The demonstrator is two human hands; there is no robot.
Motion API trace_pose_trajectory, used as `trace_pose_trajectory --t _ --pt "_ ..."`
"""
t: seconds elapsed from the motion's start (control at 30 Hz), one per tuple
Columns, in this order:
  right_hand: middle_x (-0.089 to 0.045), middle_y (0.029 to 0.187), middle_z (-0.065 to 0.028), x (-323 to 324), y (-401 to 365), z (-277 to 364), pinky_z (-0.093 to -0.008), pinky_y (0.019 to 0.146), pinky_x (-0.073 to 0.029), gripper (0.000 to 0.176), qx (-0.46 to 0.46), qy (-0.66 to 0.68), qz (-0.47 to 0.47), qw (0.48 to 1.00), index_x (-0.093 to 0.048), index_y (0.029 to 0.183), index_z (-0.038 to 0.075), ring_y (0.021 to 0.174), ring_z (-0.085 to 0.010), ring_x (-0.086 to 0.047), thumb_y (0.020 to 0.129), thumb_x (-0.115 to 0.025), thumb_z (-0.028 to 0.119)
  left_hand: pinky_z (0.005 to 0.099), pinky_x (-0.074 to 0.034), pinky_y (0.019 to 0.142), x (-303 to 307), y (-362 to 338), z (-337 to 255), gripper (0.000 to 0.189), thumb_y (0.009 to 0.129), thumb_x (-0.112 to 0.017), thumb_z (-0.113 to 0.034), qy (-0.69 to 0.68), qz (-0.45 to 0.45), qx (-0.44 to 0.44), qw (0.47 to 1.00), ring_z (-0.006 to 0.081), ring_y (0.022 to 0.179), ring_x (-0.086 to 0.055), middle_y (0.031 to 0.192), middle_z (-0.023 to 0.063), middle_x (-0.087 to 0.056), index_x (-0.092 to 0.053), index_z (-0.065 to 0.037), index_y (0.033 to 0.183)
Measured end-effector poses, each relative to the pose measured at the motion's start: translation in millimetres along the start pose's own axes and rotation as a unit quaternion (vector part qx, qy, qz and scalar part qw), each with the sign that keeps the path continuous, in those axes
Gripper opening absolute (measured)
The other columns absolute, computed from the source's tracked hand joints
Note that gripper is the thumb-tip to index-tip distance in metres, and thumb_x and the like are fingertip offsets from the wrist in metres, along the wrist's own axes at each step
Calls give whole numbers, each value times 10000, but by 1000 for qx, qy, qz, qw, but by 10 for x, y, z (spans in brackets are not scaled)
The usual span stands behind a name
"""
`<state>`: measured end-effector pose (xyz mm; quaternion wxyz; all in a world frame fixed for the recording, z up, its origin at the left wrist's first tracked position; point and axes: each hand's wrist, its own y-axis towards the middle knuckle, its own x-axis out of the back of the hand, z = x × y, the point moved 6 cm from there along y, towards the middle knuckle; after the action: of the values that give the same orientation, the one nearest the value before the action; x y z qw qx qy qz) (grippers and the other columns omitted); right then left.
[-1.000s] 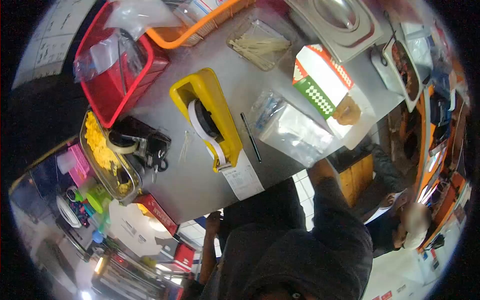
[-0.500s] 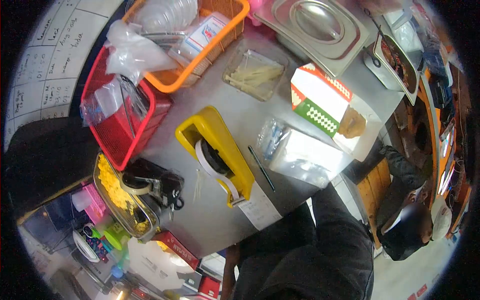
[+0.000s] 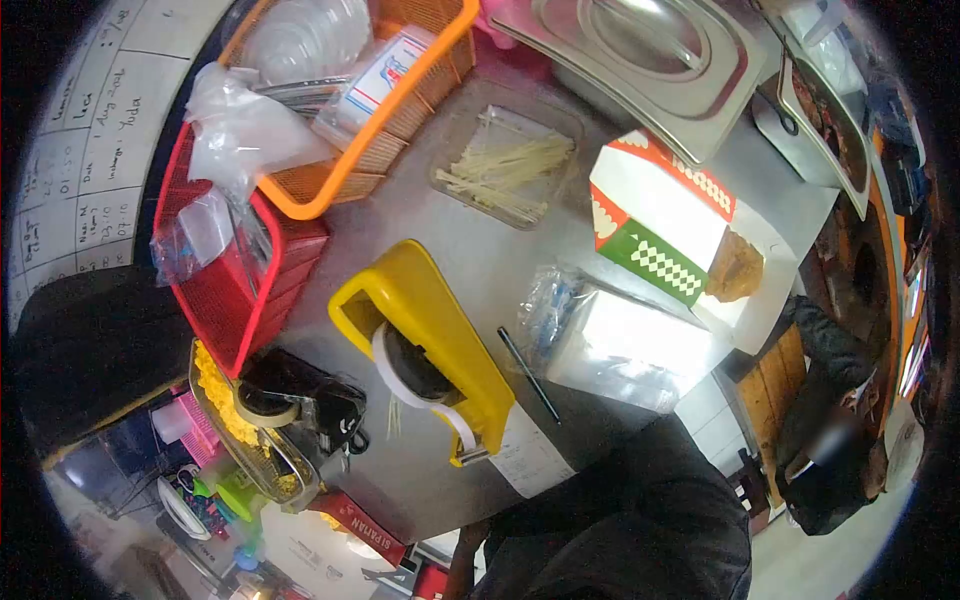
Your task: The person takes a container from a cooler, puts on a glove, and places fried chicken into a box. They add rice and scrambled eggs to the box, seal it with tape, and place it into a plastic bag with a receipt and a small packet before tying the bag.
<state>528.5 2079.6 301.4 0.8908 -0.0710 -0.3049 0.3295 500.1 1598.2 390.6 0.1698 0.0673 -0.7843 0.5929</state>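
Closest, at six o'clock: left hand [image 3: 474, 540], dim and partly lost against black clothing, just beside the near edge of the steel table [image 3: 410, 490]; cannot tell whether spread, curled or holding anything. Between four and five: dark sleeve [image 3: 680, 480] of the right arm; right hand out of sight, so cannot tell its shape or hold. Near the left hand, toward seven: red box [image 3: 365, 528] lettered SI PAMAN. Near six: printed receipt [image 3: 530, 455], at the cutter end of the yellow tape dispenser [image 3: 465, 360], loaded with white tape and lying around the centre. Toward five: dark pen [image 3: 530, 375], between dispenser and clear plastic pack [image 3: 640, 345], the latter near the sleeve, between three and four. Farther, at two: red, white and green paper box [image 3: 660, 215], with a brown food piece [image 3: 736, 268] beside its green panel. At eight: steel pan of yellow shreds [image 3: 228, 405]. At nine: red basket [image 3: 300, 265]. At twelve: clear tray of pale strips [image 3: 510, 165]. At eleven: orange basket [image 3: 400, 120].
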Motion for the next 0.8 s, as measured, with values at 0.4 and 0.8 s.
trace_pose_trajectory --t 0.4,0.8 --pt "-668 1067 -158 702 -764 -1381 -474 927 -453 297 -177 -68 -69 979 -669 1056 41 1027 -328 -612 827 -616 222 460 -473 894 45 50 -81 268 980 -454 -188 29 5 3 1000 373 1027 -602 1080 193 -641 -596 -29 1143" --pt "-665 1076 -158 997 -651 -1421 -475 935 -446 304 -174 2 -108 979 -666 1063 42 1035 -330 -606 823 -622 223 455 -479 887 94 276 -435 273 979 -456 -194 94 36 -63 993 367 1013 -611 1064 192 -646 -598 -29 1144"
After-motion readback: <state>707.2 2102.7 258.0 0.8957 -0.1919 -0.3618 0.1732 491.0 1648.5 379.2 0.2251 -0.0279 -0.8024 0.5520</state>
